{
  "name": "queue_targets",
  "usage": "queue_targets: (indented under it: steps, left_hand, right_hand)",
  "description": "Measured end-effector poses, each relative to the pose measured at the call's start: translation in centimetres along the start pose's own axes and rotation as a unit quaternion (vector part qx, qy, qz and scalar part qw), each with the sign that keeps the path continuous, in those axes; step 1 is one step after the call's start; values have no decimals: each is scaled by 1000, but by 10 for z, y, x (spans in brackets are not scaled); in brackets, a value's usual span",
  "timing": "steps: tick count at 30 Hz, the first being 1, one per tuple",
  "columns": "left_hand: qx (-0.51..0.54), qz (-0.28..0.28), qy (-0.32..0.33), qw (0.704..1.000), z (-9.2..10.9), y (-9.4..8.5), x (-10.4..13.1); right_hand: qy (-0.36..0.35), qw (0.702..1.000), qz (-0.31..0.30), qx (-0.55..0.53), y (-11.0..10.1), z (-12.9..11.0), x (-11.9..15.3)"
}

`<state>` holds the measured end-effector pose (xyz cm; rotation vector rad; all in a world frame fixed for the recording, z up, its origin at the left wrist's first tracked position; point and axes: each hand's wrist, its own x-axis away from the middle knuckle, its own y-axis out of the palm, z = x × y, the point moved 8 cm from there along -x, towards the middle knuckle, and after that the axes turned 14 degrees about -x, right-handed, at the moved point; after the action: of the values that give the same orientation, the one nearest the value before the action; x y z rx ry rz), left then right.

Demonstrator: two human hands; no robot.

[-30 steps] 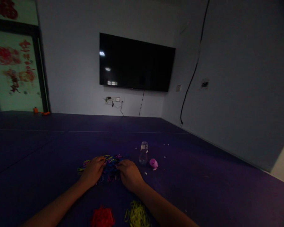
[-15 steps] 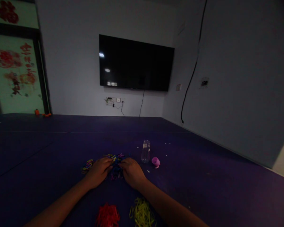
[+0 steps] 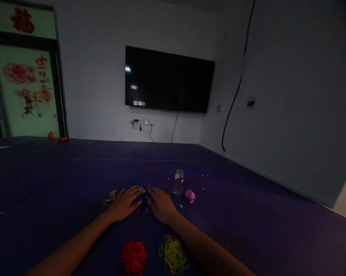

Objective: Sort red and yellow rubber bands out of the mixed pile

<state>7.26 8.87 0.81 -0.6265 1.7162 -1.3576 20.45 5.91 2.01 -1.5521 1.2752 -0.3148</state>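
A pile of mixed-colour rubber bands [image 3: 144, 197], blue, purple and yellow, lies on the purple surface in front of me. My left hand [image 3: 124, 204] rests flat over its left part with the fingers spread. From the right, my right hand [image 3: 161, 204] lies on the pile with its fingers stretched out. Both palms hide some of the bands. Nearer to me, between my forearms, sit a heap of red rubber bands [image 3: 134, 256] and a heap of yellow-green rubber bands [image 3: 173, 255].
A clear bottle [image 3: 178, 184] stands just beyond my right hand, with a pink cap-like piece [image 3: 190, 196] beside it. Small white scraps [image 3: 181, 206] lie around them. A television [image 3: 169, 79] hangs on the far wall, and a black cable [image 3: 233, 103] hangs down the right wall.
My fingers have gone from curled in the mixed bands to stretched out flat over them. The whole view has shifted slightly.
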Motion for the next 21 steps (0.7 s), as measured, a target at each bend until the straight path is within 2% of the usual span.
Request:
queue_targets:
  steps: [4, 7, 9, 11, 14, 18, 21]
  left_hand:
    - [36, 84, 36, 995, 4, -13, 2]
    - [12, 128, 4, 992, -4, -17, 3]
    - [-15, 106, -44, 993, -13, -12, 0]
    - [-28, 54, -80, 995, -21, -5, -6]
    - [-4, -13, -99, 995, -28, 0, -18]
    - [41, -19, -58, 997, -19, -7, -30]
    - [67, -11, -19, 998, -6, -12, -30]
  right_hand:
    - [-9, 1000, -28, -10, 2, -2, 1]
    - [-24, 999, -31, -20, 1, -5, -1]
    - [-27, 999, -27, -25, 0, -5, -2]
    - [-26, 999, -24, -26, 0, -5, -3]
    - [-32, 999, -22, -28, 0, -4, -4]
    - [-48, 998, -20, -36, -1, -5, -4]
    - [-50, 998, -17, -40, -1, -5, -4]
